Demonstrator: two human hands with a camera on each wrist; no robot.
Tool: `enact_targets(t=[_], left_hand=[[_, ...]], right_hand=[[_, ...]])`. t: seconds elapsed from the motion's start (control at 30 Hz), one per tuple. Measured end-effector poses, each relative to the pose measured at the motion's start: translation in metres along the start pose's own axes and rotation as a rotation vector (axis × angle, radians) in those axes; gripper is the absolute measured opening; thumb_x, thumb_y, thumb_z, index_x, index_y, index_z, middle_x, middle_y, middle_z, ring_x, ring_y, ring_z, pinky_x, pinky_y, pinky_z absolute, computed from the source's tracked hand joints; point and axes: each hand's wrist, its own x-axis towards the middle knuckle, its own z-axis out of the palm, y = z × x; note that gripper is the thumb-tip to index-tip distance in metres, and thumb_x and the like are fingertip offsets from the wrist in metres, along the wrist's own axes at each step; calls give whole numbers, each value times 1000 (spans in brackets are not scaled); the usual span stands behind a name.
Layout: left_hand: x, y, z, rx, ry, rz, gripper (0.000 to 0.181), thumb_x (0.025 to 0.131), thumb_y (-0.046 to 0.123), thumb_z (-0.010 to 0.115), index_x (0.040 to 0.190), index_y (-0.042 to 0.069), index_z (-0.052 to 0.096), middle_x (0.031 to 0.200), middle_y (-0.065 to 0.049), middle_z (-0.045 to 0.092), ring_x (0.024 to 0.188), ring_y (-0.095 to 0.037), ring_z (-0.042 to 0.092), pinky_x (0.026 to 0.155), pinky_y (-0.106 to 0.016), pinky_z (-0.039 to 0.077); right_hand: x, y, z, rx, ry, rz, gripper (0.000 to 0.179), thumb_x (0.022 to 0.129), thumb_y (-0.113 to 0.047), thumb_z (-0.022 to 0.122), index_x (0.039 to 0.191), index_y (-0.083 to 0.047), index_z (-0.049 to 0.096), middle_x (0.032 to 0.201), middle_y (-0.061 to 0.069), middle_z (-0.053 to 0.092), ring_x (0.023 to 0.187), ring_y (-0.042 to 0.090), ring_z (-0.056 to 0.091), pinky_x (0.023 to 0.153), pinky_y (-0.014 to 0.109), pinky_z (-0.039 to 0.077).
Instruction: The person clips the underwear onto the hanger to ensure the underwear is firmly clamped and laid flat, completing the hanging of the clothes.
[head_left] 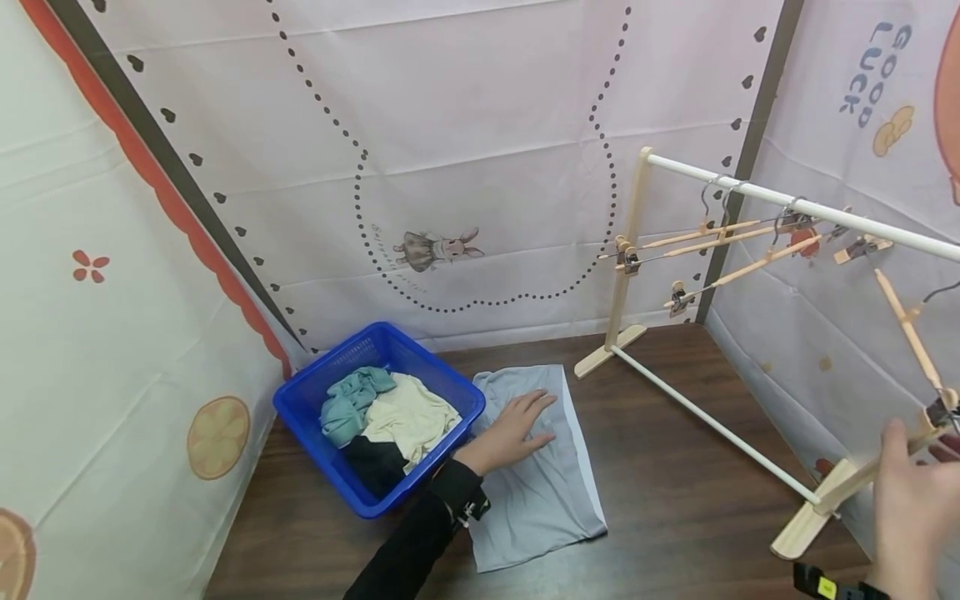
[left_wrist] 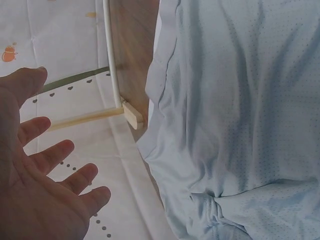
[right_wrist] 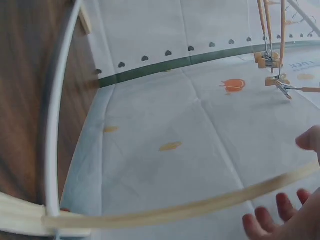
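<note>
A folded light blue garment (head_left: pixel 528 500) lies flat beside the basket; fine perforations and wrinkles show on its cloth (left_wrist: pixel 250 115) in the left wrist view. Over its upper part is my left hand (head_left: pixel 510 435), fingers spread and nothing held. At the head view's right edge my right hand (head_left: pixel 918 500) is raised by the near upright (head_left: pixel 862 475) of the wooden drying rack. In the right wrist view its fingers (right_wrist: pixel 257 226) are apart and loosely bent, below that post, with the thumb above. A clip hanger (head_left: pixel 907 329) hangs just beyond this hand.
A blue plastic basket (head_left: pixel 303 417) at the left holds teal, cream and black clothes. Several more clip hangers (head_left: pixel 761 271) hang from the rack's white top rail (head_left: pixel 787 200). A lower white bar (head_left: pixel 712 423) runs near the brown tabletop (head_left: pixel 660 467). Printed cloth walls (head_left: pixel 480 125) enclose the table.
</note>
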Motion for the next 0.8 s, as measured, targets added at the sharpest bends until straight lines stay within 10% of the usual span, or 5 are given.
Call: enact_targets(t=[0.1,0.37,0.8], left_hand=[[1,1,-3,-2,-6,-6,63,106,38,55,160,17,30,165,-10,27,150,-32,27,118,-50,31],[2,3,-7,-3,0,15,61,107,39,52,159,13,32,164,-12,28,148,-35,29,116,-53,33],[32,22,-41,-34,78,29,55,108,31,50,156,9,36,160,-11,36,147,-29,34,119,-45,31]], right_hand=[[10,-4,9,84,-26,52,60,105,-34,44,159,-28,18,154,1,34,141,12,35,115,26,32],[26,1,29,192,87,-110,47,111,-35,30,155,-20,29,108,-29,35,93,-14,38,91,18,33],[28,-2,33,181,149,-324,46,113,-19,30,156,-2,29,160,8,30,146,8,26,119,18,17]])
